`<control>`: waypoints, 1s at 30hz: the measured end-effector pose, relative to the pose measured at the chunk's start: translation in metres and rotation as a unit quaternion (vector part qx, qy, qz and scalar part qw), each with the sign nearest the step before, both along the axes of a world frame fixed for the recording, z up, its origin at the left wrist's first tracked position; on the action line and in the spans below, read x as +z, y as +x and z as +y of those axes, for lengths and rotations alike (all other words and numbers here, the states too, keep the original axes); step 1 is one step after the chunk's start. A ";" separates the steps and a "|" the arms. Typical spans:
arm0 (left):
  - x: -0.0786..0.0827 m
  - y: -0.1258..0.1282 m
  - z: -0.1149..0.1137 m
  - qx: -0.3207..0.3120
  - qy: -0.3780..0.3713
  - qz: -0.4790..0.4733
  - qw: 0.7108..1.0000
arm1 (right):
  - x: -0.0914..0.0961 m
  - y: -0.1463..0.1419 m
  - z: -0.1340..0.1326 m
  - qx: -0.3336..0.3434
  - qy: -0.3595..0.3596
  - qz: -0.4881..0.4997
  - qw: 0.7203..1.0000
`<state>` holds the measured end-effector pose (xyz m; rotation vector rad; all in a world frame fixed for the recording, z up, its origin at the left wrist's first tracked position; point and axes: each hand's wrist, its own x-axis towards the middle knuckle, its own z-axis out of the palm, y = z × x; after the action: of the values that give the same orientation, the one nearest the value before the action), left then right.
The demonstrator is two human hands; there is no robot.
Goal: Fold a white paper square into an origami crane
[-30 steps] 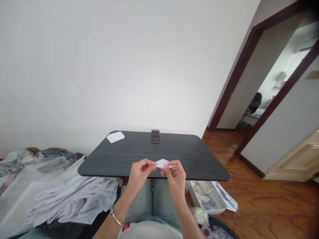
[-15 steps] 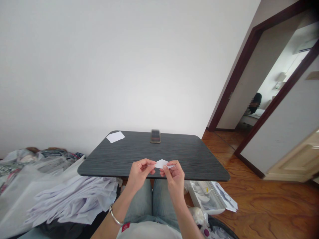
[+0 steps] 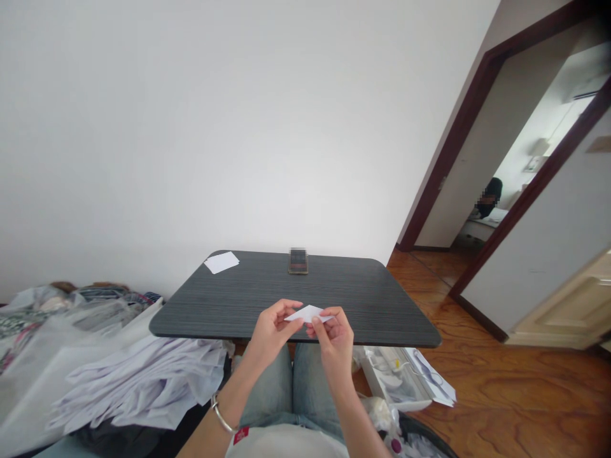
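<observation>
Paper first: small white folded paper piece [image 3: 309, 313], roughly triangular or diamond-shaped, held up in the air just over the near edge of the dark grey wood-grain table [image 3: 238, 299], not resting on it. We see its long axis running left to right across our view, near level, one pointed end toward each hand. Left hand [image 3: 273, 329] pinches the left tip, thumb and forefinger closed on it; a silver bangle [image 3: 220, 415] sits on that wrist. Right hand [image 3: 334, 336] pinches the right end the same way, fingers curled and clamped on the paper. Both hands sit equally near, one at each end, with the paper bridging the short gap between them, so neither has the advantage. We cannot tell how many layers the fold has.

Further back on the table lie a flat white sheet of paper [image 3: 221, 261] at the far left corner and a dark phone [image 3: 298, 261] at the far middle, both well apart from the hands. Heap of white crumpled sheets [image 3: 143, 381] lies below the table to our left.
</observation>
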<state>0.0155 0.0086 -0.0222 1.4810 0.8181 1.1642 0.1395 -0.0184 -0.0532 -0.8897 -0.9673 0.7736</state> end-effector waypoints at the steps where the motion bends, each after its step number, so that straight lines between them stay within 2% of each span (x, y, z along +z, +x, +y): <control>1: -0.001 0.001 0.000 -0.001 -0.001 0.002 1.000 | 0.000 -0.001 0.000 0.002 0.001 -0.001 1.000; 8: -0.004 0.004 0.001 0.004 0.018 0.036 0.999 | -0.001 -0.004 0.000 0.008 -0.002 -0.011 1.000; 13: -0.003 0.004 0.000 0.037 0.043 0.067 0.996 | 0.001 -0.003 0.000 0.025 -0.010 -0.026 0.999; 18: -0.004 0.006 0.000 0.044 0.024 0.066 0.997 | 0.001 -0.001 0.001 0.042 -0.012 -0.032 0.999; 23: -0.003 0.005 0.003 0.033 0.001 0.047 0.998 | 0.004 -0.001 -0.001 0.094 0.013 -0.020 0.995; 30: 0.006 0.000 0.003 0.007 -0.047 -0.009 0.999 | 0.005 0.006 0.002 0.013 -0.008 0.028 0.999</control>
<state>0.0159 0.0114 -0.0159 1.3885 0.8606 1.1314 0.1453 -0.0169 -0.0482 -0.8663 -0.9265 0.8255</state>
